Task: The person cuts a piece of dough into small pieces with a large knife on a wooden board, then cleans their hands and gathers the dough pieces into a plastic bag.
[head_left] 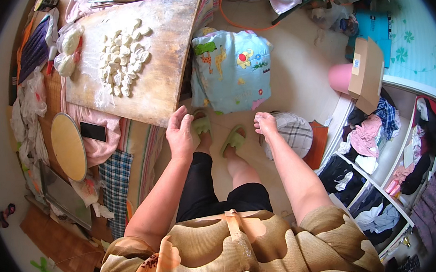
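Note:
My left hand is by the near right corner of a floured wooden board. Its fingers are stretched and apart, with nothing in them. My right hand hangs in the air above the floor, fingers curled in, and no object shows in it. It is nearest to a round plaid cushion. Small pale dough pieces lie in a heap on the board. Beyond my hands and between them stands a seat or bundle covered with light blue cartoon-print cloth.
Left of the board are plastic bags, a round yellowish disc and a phone on pink cloth. An orange cord crosses the floor. On the right are a cardboard box, a pink bin and shelves of clothes.

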